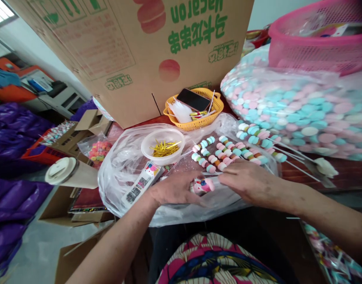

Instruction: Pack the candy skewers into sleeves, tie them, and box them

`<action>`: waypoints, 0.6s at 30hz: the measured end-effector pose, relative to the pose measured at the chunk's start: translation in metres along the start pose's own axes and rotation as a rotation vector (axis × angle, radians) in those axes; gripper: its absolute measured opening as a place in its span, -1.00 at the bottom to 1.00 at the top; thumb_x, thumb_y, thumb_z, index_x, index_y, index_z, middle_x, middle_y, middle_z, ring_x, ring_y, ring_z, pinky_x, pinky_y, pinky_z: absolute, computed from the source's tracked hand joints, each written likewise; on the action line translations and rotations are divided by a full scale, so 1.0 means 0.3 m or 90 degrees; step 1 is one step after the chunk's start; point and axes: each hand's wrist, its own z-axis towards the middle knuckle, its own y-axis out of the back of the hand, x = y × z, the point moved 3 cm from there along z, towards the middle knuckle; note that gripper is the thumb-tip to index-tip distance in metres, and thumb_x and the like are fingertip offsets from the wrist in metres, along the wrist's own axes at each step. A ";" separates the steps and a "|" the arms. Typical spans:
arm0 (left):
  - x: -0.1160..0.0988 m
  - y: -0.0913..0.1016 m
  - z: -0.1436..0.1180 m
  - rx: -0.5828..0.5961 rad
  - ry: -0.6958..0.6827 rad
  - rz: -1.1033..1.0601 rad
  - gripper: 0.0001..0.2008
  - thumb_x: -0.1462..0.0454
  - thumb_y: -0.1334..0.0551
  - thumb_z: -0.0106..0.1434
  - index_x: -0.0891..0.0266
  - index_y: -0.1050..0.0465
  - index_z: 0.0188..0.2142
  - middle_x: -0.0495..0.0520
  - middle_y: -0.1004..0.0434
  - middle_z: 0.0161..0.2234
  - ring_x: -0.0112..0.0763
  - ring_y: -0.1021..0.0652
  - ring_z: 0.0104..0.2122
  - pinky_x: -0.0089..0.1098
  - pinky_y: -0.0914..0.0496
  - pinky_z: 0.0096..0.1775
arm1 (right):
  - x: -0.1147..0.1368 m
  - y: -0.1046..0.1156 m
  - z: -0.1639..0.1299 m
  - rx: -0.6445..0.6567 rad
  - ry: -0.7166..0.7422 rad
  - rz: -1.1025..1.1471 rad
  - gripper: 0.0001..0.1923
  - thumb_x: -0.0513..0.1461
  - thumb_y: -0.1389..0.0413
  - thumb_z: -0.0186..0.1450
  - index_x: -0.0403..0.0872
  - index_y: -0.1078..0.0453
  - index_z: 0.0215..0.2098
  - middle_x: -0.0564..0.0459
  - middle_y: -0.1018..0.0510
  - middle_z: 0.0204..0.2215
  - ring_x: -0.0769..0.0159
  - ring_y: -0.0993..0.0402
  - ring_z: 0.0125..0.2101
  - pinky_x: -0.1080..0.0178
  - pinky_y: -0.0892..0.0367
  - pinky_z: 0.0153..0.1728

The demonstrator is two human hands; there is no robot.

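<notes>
My left hand point(178, 187) is curled round a printed candy wrapper point(201, 184), with a pink candy point(209, 184) showing at its right end. My right hand point(244, 179) is just to the right, its fingers closed and pointing down at the plastic sheet; whatever they pinch is hidden. Beyond the hands lie several candy skewers point(228, 148) of pink, blue and white discs. A stack of printed wrappers point(144, 183) lies left of my left hand. Behind it stands a white bowl point(145, 148) of gold twist ties point(165, 149).
A yellow basket point(195, 125) holds a phone point(193, 99) and white sticks. Behind stands a large carton point(116, 51). At right are a big bag of candy discs point(311, 114) and a pink basket point(317, 53). A lidded cup point(77, 173) sits at the left edge.
</notes>
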 end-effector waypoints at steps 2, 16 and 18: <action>0.009 0.020 -0.017 0.105 0.040 0.002 -0.65 0.12 -0.42 0.01 0.19 -0.50 -0.22 -0.01 -0.55 -0.29 -0.25 -0.52 -0.25 -0.31 -0.36 -0.16 | -0.009 0.016 -0.008 -0.045 0.027 -0.022 -0.79 -0.47 0.03 0.15 -0.11 -0.37 -0.46 0.02 -0.45 -0.51 0.29 -0.29 -0.45 0.22 -0.08 -0.36; 0.016 -0.074 -0.023 0.136 0.197 -0.409 -0.66 0.10 -0.40 0.00 0.22 -0.35 -0.36 -0.16 -0.32 -0.58 -0.55 -0.34 -0.63 -0.43 -0.32 -0.50 | 0.036 0.016 -0.019 -0.125 0.080 0.010 -0.74 -0.48 0.09 0.19 -0.13 -0.39 -0.41 0.01 -0.41 -0.51 0.26 -0.20 -0.41 0.19 -0.11 -0.31; -0.007 -0.049 -0.018 0.046 0.166 -0.270 -0.71 0.15 -0.39 0.02 0.23 -0.36 -0.37 -0.14 -0.34 -0.54 -0.53 -0.35 -0.56 -0.44 -0.29 -0.46 | 0.042 0.007 -0.025 -0.106 0.059 0.007 -0.75 -0.48 0.08 0.15 -0.13 -0.38 -0.43 0.00 -0.41 -0.51 0.25 -0.22 -0.40 0.19 -0.12 -0.31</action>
